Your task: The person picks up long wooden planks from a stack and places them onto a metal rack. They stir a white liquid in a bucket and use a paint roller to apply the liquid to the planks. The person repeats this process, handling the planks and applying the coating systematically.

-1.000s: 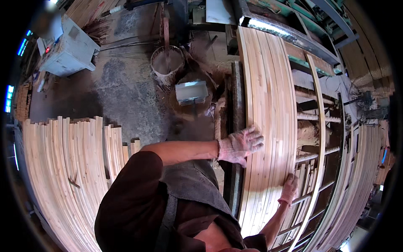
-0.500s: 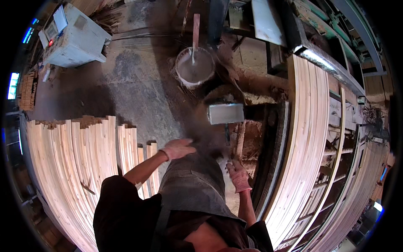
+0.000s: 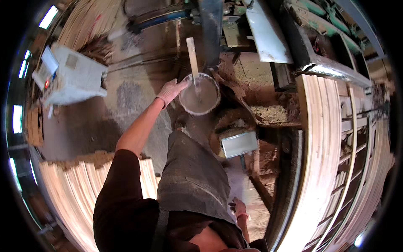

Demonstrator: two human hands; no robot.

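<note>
My left hand, in a pale pinkish work glove, reaches forward with its fingers stretched toward the near-left rim of a round bucket. Whether the fingertips touch the rim is hard to tell. Greyish liquid or paste fills the bucket, and a flat wooden stick stands tilted in it. My right hand, also gloved, hangs low beside my apron; its fingers look loose and slightly apart, with nothing seen in them. Between the bucket and that hand, a rectangular metal box with a pale surface and a dark handle rests on a round container.
Long light-wood strips lie along a dark metal frame on the right. More strips are stacked at lower left. A grey-white control cabinet stands at far left. A dark post rises behind the bucket.
My left hand has moved forward, up to the bucket. The right hand has dropped back toward my side. My view has shifted, so the bucket and metal box sit lower in the picture.
</note>
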